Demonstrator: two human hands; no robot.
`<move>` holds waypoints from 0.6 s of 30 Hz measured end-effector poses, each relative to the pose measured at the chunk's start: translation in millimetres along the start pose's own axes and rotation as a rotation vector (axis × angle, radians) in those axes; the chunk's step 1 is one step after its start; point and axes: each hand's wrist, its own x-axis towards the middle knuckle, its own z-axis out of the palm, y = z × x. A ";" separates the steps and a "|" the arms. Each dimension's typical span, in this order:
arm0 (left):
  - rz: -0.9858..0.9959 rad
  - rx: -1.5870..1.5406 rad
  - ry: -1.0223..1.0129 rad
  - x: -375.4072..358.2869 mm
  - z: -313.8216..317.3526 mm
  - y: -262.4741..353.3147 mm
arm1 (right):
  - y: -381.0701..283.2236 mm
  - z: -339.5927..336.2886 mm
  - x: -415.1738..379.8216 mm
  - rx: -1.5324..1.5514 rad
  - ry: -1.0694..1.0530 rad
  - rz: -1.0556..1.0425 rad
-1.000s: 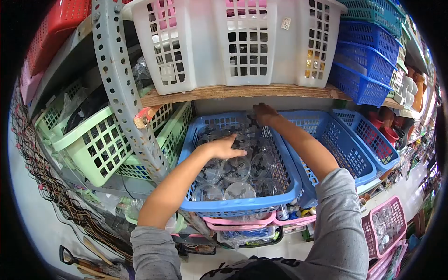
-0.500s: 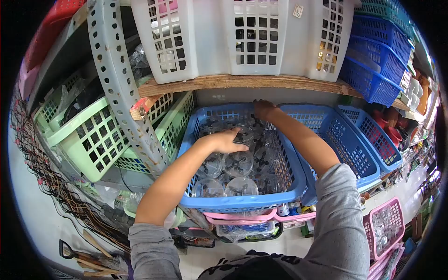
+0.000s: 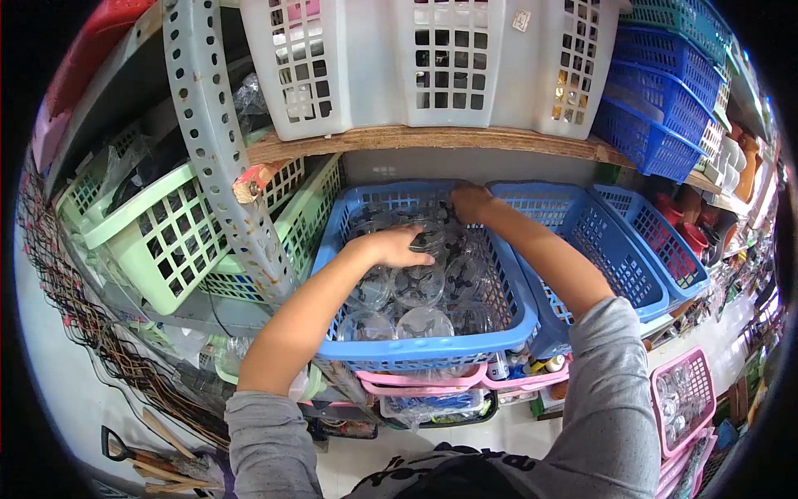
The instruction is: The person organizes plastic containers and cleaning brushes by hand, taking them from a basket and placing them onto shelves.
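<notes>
Blue plastic forms the basket [image 3: 432, 353] that holds the clear round pieces [image 3: 425, 324]. From the head view, little has changed over the last second: the left hand [image 3: 389, 248] stays above the pieces inside the basket, thumb and fingers apart. The right hand [image 3: 471, 205] remains at the basket's far right corner; whether its hidden fingertips grip anything cannot be told.

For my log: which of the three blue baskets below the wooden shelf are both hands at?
The leftmost basket, the only one packed with clear containers; left hand over them, right hand at its far rim.
</notes>
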 end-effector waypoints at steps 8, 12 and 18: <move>-0.044 0.116 -0.024 -6.3 -12.7 -5.0 | -1.7 -9.4 -17.2 -0.060 -0.107 0.025; -0.075 0.128 -0.055 -19.7 -22.6 3.9 | 0.9 -1.8 -19.4 0.125 -0.156 -0.050; -0.130 0.137 -0.082 -31.2 -19.9 6.5 | -4.2 0.6 -35.4 0.043 -0.105 -0.041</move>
